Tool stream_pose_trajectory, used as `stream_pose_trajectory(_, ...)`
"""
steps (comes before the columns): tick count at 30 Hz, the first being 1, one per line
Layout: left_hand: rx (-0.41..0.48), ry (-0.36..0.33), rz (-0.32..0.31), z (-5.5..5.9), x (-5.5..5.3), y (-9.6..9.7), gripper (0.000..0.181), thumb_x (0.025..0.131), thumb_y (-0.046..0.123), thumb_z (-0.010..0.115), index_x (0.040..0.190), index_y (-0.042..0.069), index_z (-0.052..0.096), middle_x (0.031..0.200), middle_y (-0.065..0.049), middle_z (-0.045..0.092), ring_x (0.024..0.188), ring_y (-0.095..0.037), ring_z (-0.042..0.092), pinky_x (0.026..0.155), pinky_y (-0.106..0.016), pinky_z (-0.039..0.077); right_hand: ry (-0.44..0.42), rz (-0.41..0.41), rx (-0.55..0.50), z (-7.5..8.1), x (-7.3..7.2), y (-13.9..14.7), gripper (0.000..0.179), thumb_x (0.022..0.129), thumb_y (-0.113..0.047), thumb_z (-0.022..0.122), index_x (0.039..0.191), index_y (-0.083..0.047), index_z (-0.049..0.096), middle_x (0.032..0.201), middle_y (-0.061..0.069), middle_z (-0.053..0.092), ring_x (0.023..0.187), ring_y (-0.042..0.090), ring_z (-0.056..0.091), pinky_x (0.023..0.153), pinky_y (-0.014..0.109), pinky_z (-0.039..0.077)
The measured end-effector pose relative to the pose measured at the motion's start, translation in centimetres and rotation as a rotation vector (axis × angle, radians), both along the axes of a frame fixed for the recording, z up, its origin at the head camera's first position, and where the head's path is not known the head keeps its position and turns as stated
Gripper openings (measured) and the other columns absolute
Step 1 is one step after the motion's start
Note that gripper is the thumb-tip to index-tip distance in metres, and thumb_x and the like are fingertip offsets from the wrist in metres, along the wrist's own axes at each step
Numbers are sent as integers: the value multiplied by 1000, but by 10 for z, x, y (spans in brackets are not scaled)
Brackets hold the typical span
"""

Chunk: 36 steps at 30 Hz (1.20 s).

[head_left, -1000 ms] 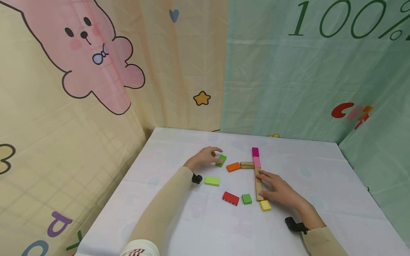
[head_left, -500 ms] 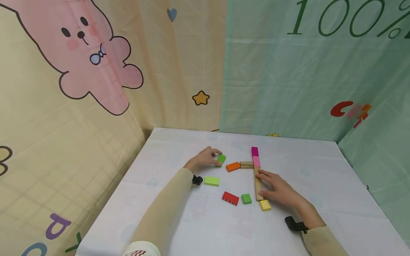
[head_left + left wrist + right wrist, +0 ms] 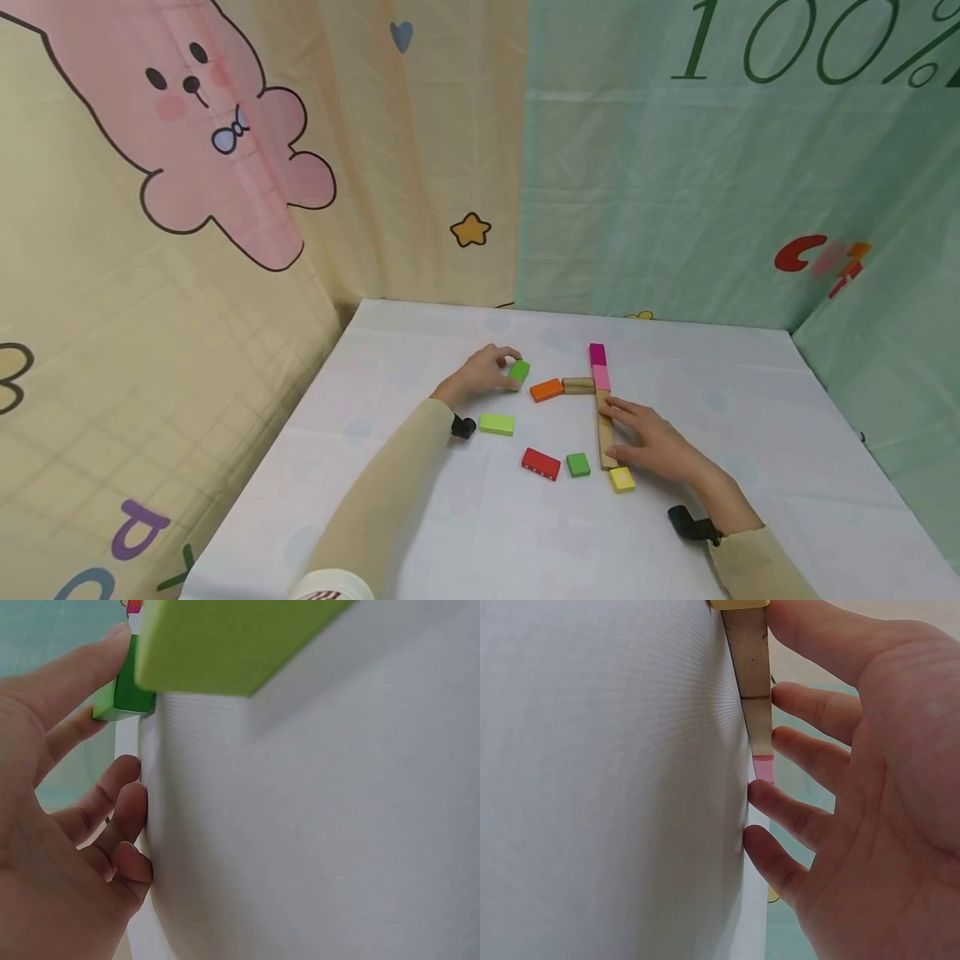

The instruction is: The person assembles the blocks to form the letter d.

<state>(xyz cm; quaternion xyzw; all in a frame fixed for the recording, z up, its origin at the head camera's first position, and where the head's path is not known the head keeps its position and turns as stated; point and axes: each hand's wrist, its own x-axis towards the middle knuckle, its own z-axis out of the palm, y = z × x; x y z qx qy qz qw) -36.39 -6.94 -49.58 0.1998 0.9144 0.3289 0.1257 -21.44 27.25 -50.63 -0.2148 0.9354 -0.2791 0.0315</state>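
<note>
The left hand (image 3: 480, 371) pinched a green block (image 3: 518, 373) just left of an orange block (image 3: 547, 390); the right hand (image 3: 658, 443), fingers spread, touched plain wooden blocks (image 3: 606, 435). Grasping seemed under way; moving the green block would need a steady pinch.

Pink bear (image 3: 247, 183): large print slanting down the cream hanging (image 3: 112, 308) on the left, a pale blue bow (image 3: 224, 140) at its neck
Blue-grey heart (image 3: 402, 36): small, high on the tan-striped stretch (image 3: 360, 167)
Orange star (image 3: 470, 229): dark outline, below the heart and to its right
Green hanging (image 3: 637, 192): meets the tan at the back, dark green "100%" (image 3: 822, 50) in leaning figures near its top
Purple letter (image 3: 150, 513): low at left, a blue curve (image 3: 96, 574) just below it
White tablecloth (image 3: 465, 533): faint pale spots
</note>
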Motion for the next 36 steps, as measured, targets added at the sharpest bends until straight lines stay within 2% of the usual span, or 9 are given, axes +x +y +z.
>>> stream_pose_trajectory(5, 37, 28, -22, -6, -5, 1, 54, 84, 35, 83, 133, 30, 61, 110, -1, 59, 98, -21, 55, 84, -35, 48, -5, -5, -3, -2, -2, 1, 74, 89, -40, 76, 151, -14, 48, 158, 15, 36, 141, 44, 32, 103, 70, 35)
stream_pose_trajectory(12, 138, 32, -18, -4, 1, 0, 53, 83, 24, 86, 130, 29, 62, 106, -1, 63, 95, -21, 57, 80, -33, 50, 9, 13, -16, -6, -4, 0, 74, 89, -40, 76, 151, -13, 48, 158, 15, 35, 140, 44, 32, 103, 70, 35)
stream_pose_trajectory(16, 149, 48, -24, -5, 3, 1, 54, 82, 22, 86, 129, 27, 61, 100, 0, 65, 90, -19, 59, 78, -30, 51, 1, 2, -9, -6, -3, 0, 74, 89, -41, 76, 152, -14, 48, 158, 15, 35, 141, 44, 32, 102, 70, 36)
stream_pose_trajectory(23, 191, 98, 21, -5, 7, 0, 43, 86, 14, 82, 125, 24, 66, 95, 1, 67, 88, -16, 61, 77, -31, 52, 2, 1, -8, -4, -2, 1, 74, 89, -40, 76, 152, -14, 47, 158, 15, 35, 141, 44, 32, 103, 70, 35)
stream_pose_trajectory(30, 245, 76, 65, -4, 10, -2, 38, 88, 11, 80, 122, 24, 68, 94, 1, 68, 87, -15, 63, 73, -29, 52, 4, -3, 4, -2, -2, 2, 74, 89, -42, 76, 152, -14, 47, 158, 14, 35, 141, 44, 32, 103, 69, 36)
stream_pose_trajectory(36, 296, 36, 58, -6, 10, -9, 37, 89, 11, 79, 123, 22, 68, 94, -1, 69, 87, -16, 64, 72, -29, 54, -6, -10, -2, -1, -2, 2, 74, 89, -44, 76, 152, -16, 48, 158, 14, 36, 141, 43, 32, 102, 70, 36)
